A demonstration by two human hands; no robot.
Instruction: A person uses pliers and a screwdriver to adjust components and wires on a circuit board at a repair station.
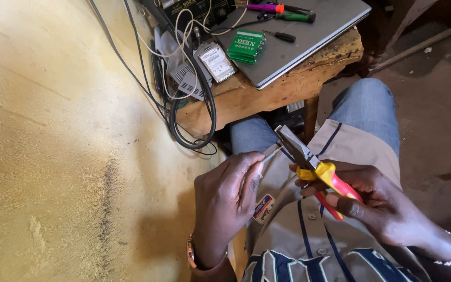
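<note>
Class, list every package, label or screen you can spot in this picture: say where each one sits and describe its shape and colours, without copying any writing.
Green packs: small flat stack, white-printed label, on the closed grey laptop.
Hard drive: silver rectangle with a white sticker, on the wooden table left of the laptop.
Patch: small red, white and blue label on the shirt, beside the left hand.
No lit screen is in view.
</note>
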